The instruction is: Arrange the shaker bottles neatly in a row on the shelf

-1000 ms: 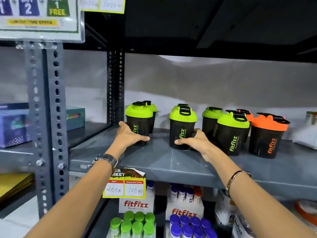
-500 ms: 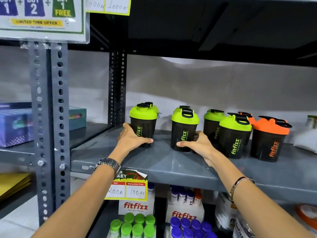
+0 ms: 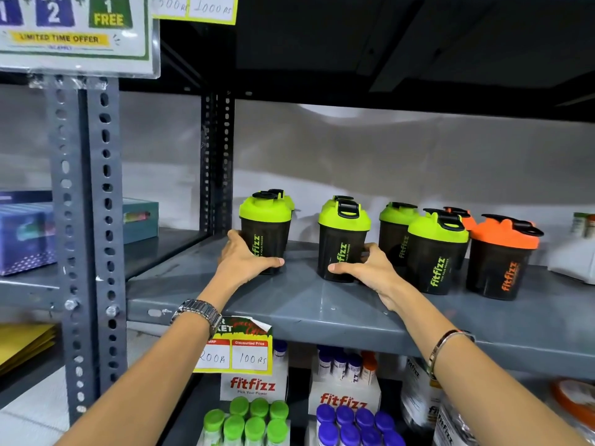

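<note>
The black plastic shaker bottles with lime-green lids stand on the grey metal shelf point(image 3: 322, 304), and two are in hand. The left hand point(image 3: 244, 262) wraps the base of the leftmost green-lidded shaker point(image 3: 265, 230), thumb across its front; the right hand point(image 3: 370, 272) cups the base of the second green-lidded shaker point(image 3: 343, 243) just right of it. Compared with a second ago, both hands keep the same grips and the two bottles have barely shifted, so the aligning is probably still under way. Right of the second shaker, a third green-lidded shaker point(image 3: 397, 233) sits behind a fourth point(image 3: 434, 252), then an orange-lidded black shaker point(image 3: 502, 259) with another orange lid behind; that staggered cluster is not yet a row. Below the shelf, white fitfizz cartons point(image 3: 344, 397) hold small bottles, with green-capped point(image 3: 251, 423) and purple-capped ones point(image 3: 354, 423) in front.
</note>
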`<state>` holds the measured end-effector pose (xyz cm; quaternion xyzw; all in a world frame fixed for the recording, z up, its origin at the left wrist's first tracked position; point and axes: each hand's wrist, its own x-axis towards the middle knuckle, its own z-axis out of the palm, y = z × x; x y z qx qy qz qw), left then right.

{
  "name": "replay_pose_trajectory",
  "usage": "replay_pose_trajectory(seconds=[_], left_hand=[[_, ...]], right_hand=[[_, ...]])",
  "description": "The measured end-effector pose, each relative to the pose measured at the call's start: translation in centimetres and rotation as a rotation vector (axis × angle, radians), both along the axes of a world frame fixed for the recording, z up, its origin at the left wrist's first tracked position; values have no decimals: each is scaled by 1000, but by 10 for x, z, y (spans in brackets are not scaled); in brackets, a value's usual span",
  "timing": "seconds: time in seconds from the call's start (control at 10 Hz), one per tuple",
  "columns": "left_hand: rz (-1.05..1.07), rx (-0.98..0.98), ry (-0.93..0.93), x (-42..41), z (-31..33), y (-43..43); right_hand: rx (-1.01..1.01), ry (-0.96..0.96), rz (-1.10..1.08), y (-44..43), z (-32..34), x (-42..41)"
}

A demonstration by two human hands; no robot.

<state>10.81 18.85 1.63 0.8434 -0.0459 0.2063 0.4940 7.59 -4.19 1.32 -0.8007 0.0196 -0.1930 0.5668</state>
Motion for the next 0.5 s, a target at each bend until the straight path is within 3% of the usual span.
replay_pose_trajectory(seconds=[0.3, 0.4, 0.5], left_hand=[[-45, -15, 27, -5, 0, 1], [-48, -107, -35, -21, 6, 0], [38, -148, -267, -41, 9, -7]], right_hand=[[-12, 30, 33, -1, -1, 0], [-18, 57, 31, 0, 0, -7], [-13, 27, -14, 0, -3, -17]])
